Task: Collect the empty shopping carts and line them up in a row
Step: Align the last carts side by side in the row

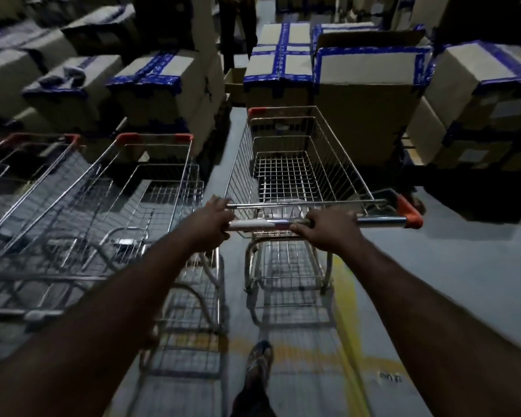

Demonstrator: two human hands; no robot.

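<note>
- Floor: open room lay at the right and lower right of the frame. A narrow aisle ran up the centre between the box stacks.
- Taped cardboard boxes: one stack stood dead ahead of the pushed cart's nose and another sat upper left. Forward room looked short, so I'd stop before the rim met cardboard.
- Parked carts: two empties stood side by side at the left of the frame, the nearer one just beside the pushed cart.
- Pushed cart: empty, at frame centre and roughly parallel to the row, with its front rim further up the frame than theirs. Best bet was to keep it parallel, level the noses and close the side gap slowly without clipping wire.
- Handle bar: its orange-capped right end was free.
- Left hand and right hand: both were wrapped round the bar, left at its end and right near the middle. With the grip off-centre the cart would likely yaw, so push evenly.
- Foot: at bottom centre, close behind the cart's lower frame, so short steps.
</note>
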